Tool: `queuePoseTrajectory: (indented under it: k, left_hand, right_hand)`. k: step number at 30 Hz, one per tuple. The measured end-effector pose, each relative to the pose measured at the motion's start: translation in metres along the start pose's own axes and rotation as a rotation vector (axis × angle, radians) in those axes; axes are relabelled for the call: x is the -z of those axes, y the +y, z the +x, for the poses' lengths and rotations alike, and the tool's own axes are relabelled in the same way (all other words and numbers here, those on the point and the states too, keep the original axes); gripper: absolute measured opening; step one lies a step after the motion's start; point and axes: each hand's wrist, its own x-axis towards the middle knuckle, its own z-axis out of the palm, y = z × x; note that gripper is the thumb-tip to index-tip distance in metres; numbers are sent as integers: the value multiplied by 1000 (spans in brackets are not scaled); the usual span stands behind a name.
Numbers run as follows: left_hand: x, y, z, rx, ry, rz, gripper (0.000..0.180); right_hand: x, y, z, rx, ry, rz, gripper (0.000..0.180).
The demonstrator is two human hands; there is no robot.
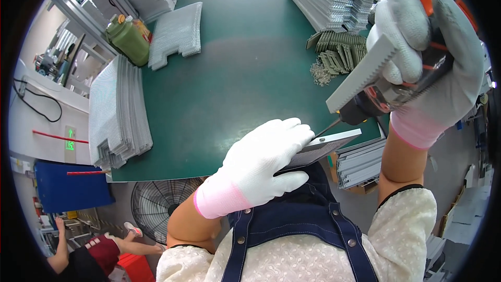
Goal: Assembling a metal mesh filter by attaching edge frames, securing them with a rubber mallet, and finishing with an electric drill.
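My left hand (266, 159), in a white glove with a pink cuff, is closed on a thin panel with a silver frame and dark mesh (318, 149), tilted at the table's near edge. In my gloved right hand (417, 57) is an orange and black cordless screwdriver (383, 99). Its thin bit slants down to the panel's frame, close to my left fingertips; whether it touches a screw is too small to tell. The same right hand also holds a flat grey strip with a notched edge (362, 73), sticking out between the fingers.
On the green table (235, 73) stand stacked silver mesh sheets at the left (120, 109) and far right (329, 0). Olive strips (342, 52) lie beside small screws (321, 73). A green jug (128, 39) stands far left. Below are a fan (162, 203) and another person (99, 253).
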Motion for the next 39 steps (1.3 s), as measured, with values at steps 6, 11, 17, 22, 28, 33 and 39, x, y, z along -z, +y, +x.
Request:
queuePoseTrajectory:
  k: [6, 11, 17, 22, 28, 33, 39]
  left_hand:
    - [1, 3, 0, 38, -60, 6, 55]
    - [-5, -3, -2, 175, -95, -80, 48]
    - [-29, -10, -5, 272, 38, 224, 22]
    - [-37, -15, -7, 237, 79, 259, 15]
    - [-39, -19, -12, 202, 19, 216, 14]
    - [-39, -19, -14, 195, 23, 232, 15]
    - [-34, -15, -14, 228, 22, 254, 15]
  right_hand:
    - [-20, -23, -2, -352, -281, 303, 34]
    - [-23, -14, -5, -566, -395, 534, 35]
    - [-39, -15, -17, -792, -379, 711, 38]
    - [-32, 0, -30, -588, -418, 414, 64]
    - [-34, -4, -26, -633, -591, 527, 54]
    - [-38, -5, -21, -686, -754, 679, 47]
    - [-30, -13, -6, -700, -923, 859, 43]
